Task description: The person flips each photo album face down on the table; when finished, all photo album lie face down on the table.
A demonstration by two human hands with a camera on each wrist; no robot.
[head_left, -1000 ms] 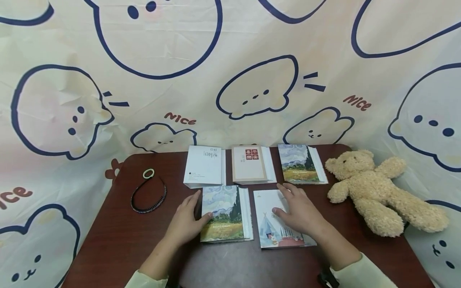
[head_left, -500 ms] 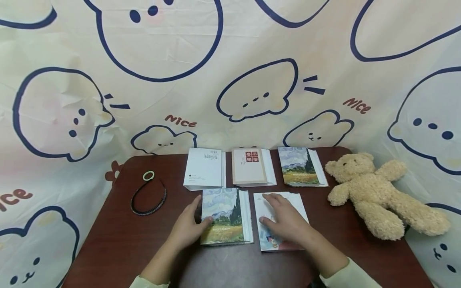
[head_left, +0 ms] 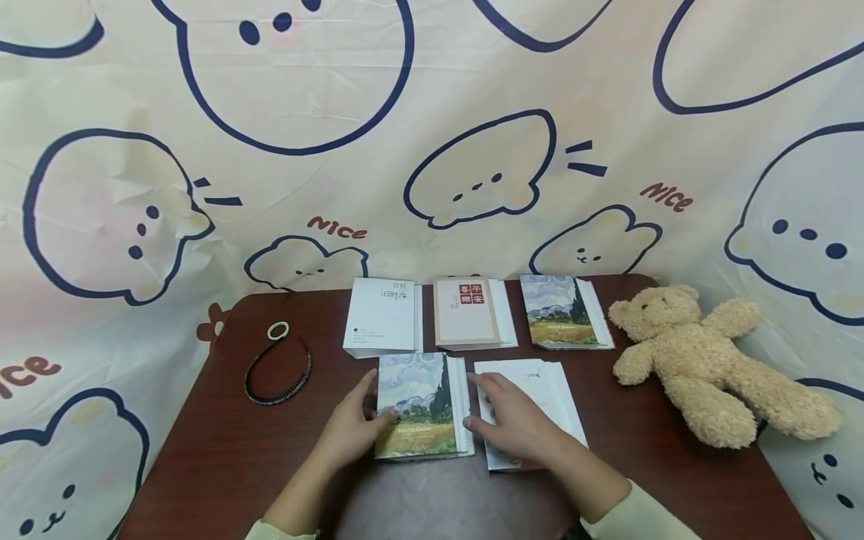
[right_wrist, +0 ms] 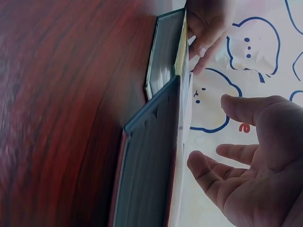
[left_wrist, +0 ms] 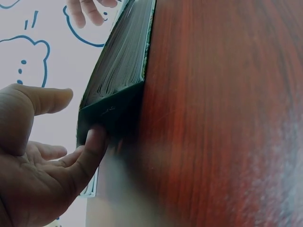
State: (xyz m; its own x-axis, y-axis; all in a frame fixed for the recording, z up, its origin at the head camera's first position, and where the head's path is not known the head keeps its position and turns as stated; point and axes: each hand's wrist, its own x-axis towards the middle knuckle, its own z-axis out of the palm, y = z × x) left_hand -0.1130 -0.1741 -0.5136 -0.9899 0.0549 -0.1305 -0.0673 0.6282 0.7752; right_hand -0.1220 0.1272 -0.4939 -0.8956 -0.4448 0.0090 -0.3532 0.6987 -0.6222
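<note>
A person's left grip (head_left: 352,422), fingers loosely bent and thumb held apart, stands at the left edge of a thick photo album with a painted cover of blue sky and golden field (head_left: 415,405); in the left wrist view one fingertip meets its dark green spine, nothing clasped. The album lies flat on the dark reddish-brown wooden worktop (head_left: 202,457), between both grips.

The right grip (head_left: 518,424), spread wide and holding nothing, has just shifted leftward, bringing its fingertips beside the painted album's pale page edge; whether they touch cannot be told. Beneath it lies a white-covered album (head_left: 552,386). The change suggests attention is settling on the painted album, now flanked from both sides but not yet grasped.

Left of the left grip rests a thin black curved headband (head_left: 289,393). Farther off, beyond the grips, lie a white album with grey lettering (head_left: 379,319), a beige album with red character squares (head_left: 467,319) and a second painted album (head_left: 559,315). A tan plush teddy bear (head_left: 695,352) sprawls beyond the right grip, to its right.
</note>
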